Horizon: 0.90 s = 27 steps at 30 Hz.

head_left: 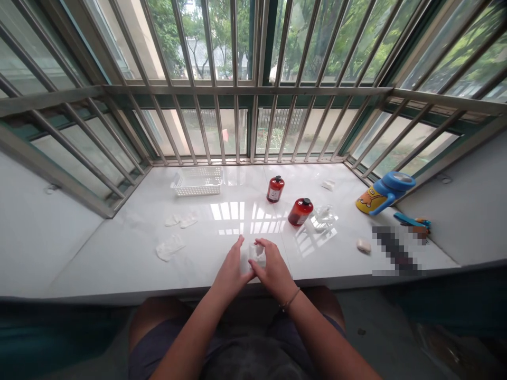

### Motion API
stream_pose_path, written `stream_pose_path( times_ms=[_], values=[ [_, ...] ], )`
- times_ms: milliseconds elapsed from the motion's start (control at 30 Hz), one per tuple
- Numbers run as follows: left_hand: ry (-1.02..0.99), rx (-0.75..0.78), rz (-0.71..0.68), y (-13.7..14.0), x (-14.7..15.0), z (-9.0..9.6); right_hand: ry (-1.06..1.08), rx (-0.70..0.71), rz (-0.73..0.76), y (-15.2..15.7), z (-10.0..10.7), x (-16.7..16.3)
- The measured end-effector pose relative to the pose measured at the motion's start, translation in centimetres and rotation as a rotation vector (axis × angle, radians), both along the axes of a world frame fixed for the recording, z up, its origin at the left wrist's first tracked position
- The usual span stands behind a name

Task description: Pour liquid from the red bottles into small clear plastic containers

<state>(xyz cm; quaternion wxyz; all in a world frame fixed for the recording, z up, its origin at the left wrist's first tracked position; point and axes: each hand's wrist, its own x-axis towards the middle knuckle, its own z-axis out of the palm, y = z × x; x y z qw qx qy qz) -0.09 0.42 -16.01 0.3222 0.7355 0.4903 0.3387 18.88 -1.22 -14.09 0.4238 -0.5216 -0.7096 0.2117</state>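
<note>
A small clear-and-whitish container (256,253) is between my hands, just above the front of the counter. Curled around its right side, the fingers and thumb of my right hand (273,266) grip it. My left hand (233,269) is beside it with fingers stretched upward and apart from the thumb, whose tip comes close to my right thumb. What fills the container is too small to make out. Farther off stand two red bottles with black caps, one bottle (275,189) behind the other bottle (300,212).
A white perforated basket (198,182) sits at the back left. Crumpled white pieces (170,247) lie on the left. To the right are a clear dish (322,217), a pale soap-like lump (363,246), a blue-and-yellow bottle (382,194) and a blue strap (412,220). Window bars (253,91) bound the back.
</note>
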Motion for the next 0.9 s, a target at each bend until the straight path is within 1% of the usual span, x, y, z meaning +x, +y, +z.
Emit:
stream_pose_path(
  times_ms=[67, 133, 200, 267, 367, 433, 533, 600, 633, 700, 733, 767, 833, 900],
  values=[
    [0.014, 0.066, 0.054, -0.6, -0.8, 0.0, -0.002, -0.009, -0.086, 0.1, -0.3, 2.2],
    [0.038, 0.108, 0.122, -1.3, -1.8, 0.2, -0.006, -0.032, -0.183, 0.3, -0.7, 5.3],
    [0.068, 0.115, 0.161, -2.0, -3.0, 0.5, -0.02, -0.056, -0.292, 0.7, -1.2, 8.9],
    [0.092, 0.089, 0.17, -2.5, -4.1, 0.7, -0.038, -0.086, -0.39, 1.1, -1.6, 12.5],
    [0.098, 0.018, 0.16, -3.2, -5.3, 0.7, -0.083, -0.014, -0.489, 1.5, -1.7, 16.7],
    [0.091, -0.018, 0.154, -3.6, -5.7, 0.7, -0.167, 0.073, -0.554, 1.7, -1.0, 18.1],
    [0.074, -0.032, 0.151, -3.9, -5.8, 0.7, -0.268, 0.247, -0.599, 2.2, 0.9, 18.1],
    [0.066, -0.028, 0.144, -4.0, -5.6, 0.9, -0.295, 0.311, -0.54, 3.3, 2.7, 17.2],
    [0.065, -0.025, 0.139, -4.1, -5.4, 1.0, -0.313, 0.308, -0.489, 4.0, 3.6, 16.6],
    [0.066, -0.019, 0.13, -4.1, -5.2, 1.3, -0.37, 0.247, -0.405, 6.1, 5.3, 15.3],
    [0.066, -0.015, 0.127, -4.0, -5.1, 1.5, -0.399, 0.192, -0.391, 7.3, 6.0, 14.8],
    [0.065, -0.012, 0.126, -4.0, -5.1, 1.7, -0.424, 0.121, -0.4, 8.5, 6.7, 14.5],
    [0.06, -0.004, 0.132, -4.1, -5.2, 2.0, -0.462, -0.068, -0.445, 10.9, 7.7, 14.0],
    [0.054, 0.005, 0.146, -4.2, -5.4, 2.3, -0.463, -0.176, -0.469, 12.9, 8.2, 13.8]
  ],
)
